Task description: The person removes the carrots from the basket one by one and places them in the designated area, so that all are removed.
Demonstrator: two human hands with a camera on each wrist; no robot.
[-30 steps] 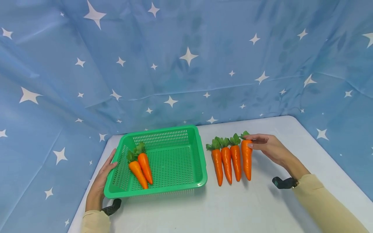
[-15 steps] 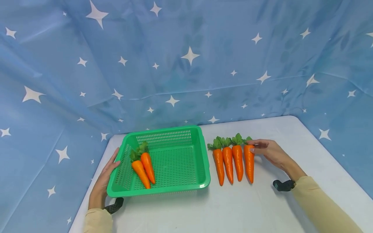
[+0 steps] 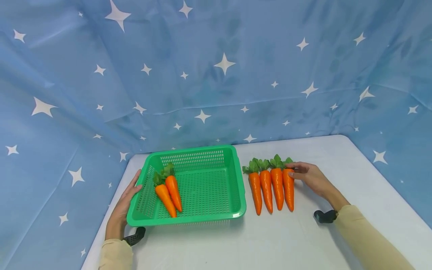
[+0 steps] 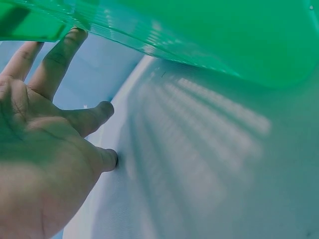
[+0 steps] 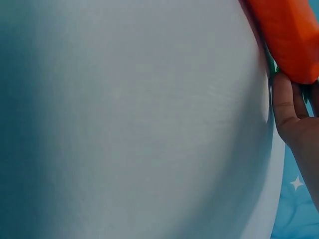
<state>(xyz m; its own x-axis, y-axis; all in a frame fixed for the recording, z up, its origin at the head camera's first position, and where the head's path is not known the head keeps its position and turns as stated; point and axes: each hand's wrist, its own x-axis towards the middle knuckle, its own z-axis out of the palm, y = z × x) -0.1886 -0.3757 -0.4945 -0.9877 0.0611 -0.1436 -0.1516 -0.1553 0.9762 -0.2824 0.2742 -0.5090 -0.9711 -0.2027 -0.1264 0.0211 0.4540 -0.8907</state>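
Observation:
A green plastic basket [image 3: 187,221] stands on the left part of the table, two orange carrots [image 3: 174,193] with leafy tops lying at its left end. My left hand [image 3: 122,204] lies along the basket's left side; in the left wrist view its fingers [image 4: 54,67] are extended and reach the green wall. Right of the basket, a row of carrots [image 3: 255,193] lies side by side, leaves toward the back. At the row's right end my right hand [image 3: 312,178] pinches the rightmost carrot [image 3: 288,191] near its leafy top. The right wrist view shows only part of that carrot [image 5: 291,37].
The white table [image 3: 270,243] has a rounded corner at the back right. Behind and beside it hangs a blue cloth [image 3: 216,90] with white stars. Each wrist wears a black device [image 3: 325,216].
The right hand has brought the rightmost carrot down and left, against the others in the row. The left hand stays at the basket. The head view has shifted slightly.

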